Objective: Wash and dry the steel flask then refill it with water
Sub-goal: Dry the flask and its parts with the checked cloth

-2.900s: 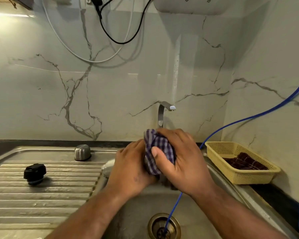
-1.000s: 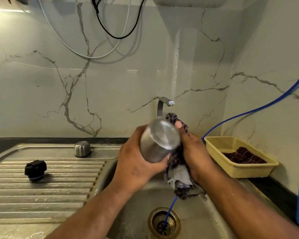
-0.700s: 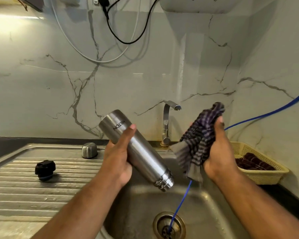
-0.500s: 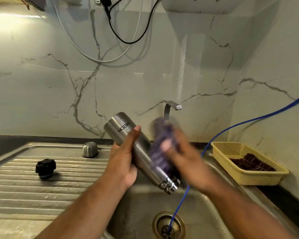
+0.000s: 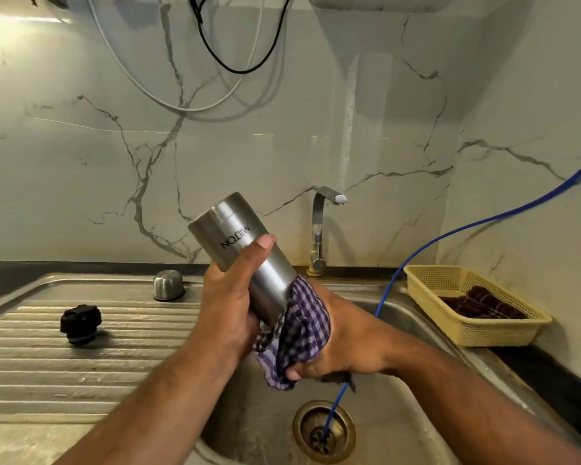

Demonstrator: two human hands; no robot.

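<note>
- Fingers [image 5: 260, 250] of the left hand [image 5: 230, 303] are curled round the middle of the cylindrical brushed-steel flask [image 5: 239, 234], thumb laid across its front.
- Flask is held tilted and inverted above the stainless-steel sink basin [image 5: 399, 411]: closed base up and to the left, mouth end down and to the right.
- Right hand [image 5: 348, 344] is closed on a purple-and-white checked cloth [image 5: 302, 327], which wraps the flask's lower end and hides the mouth.
- Thin blue hose [image 5: 426, 243] runs from the right wall down into the round drain [image 5: 324, 431].
- Steel tap [image 5: 319, 226] stands behind the basin; no water visible from its spout.
- Ribbed steel drainboard [image 5: 81, 364], left of the basin, carries a black stopper [image 5: 80, 319] and a domed steel cap [image 5: 168, 285], well apart.
- Yellow plastic basket [image 5: 467, 332] on the right holds a dark folded cloth [image 5: 477, 305].
</note>
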